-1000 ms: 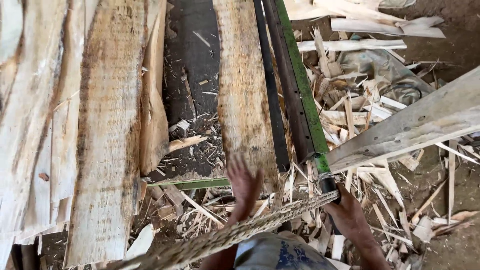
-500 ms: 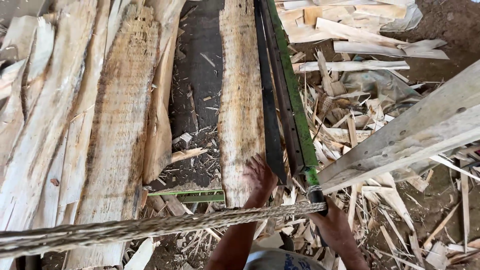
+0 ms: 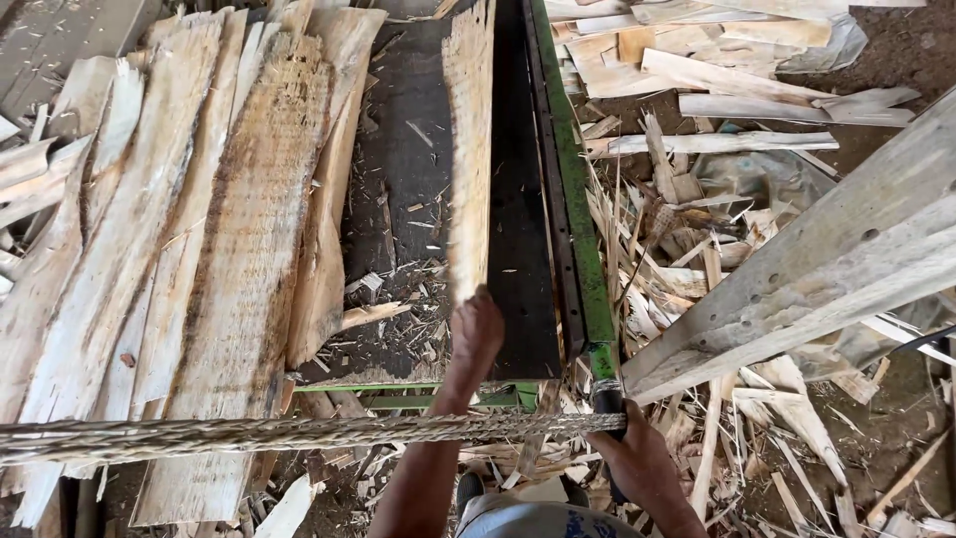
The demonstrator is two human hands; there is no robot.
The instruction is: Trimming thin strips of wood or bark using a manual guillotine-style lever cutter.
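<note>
Surface: dark bench | Load: rough slabs stacked left, offcuts scattered | Ground: littered with splinters

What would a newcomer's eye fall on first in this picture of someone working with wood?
First, the pale wooden slat standing on edge in the middle, its near end held by the left hand. Beside it runs a long green blade arm, whose handle the right hand grips. Rough boards pile up on the left, and a frayed rope crosses the foreground.
</note>
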